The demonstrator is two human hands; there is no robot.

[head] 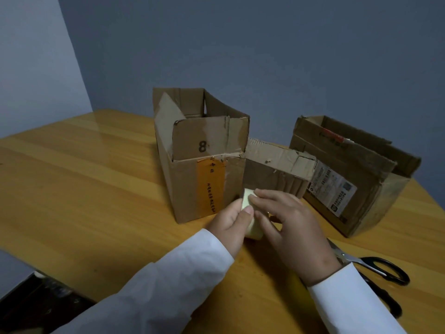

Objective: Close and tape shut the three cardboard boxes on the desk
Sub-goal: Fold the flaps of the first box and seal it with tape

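On the wooden desk (96,177), just in front of the tall open box (199,160), the left hand (231,222) grips a pale tape roll (83,214) — the right hand (293,227) picks at it with its fingertips. The small box (277,169) and the labelled box (349,177) stand open to the right — scissors (375,268) lie beside the right wrist.

Dim, even indoor light. A soft sheen lies on the desk (79,150) far left of the hands, with faint shadows beneath them. Wide-angle bending warps the edges; detail is slightly soft.
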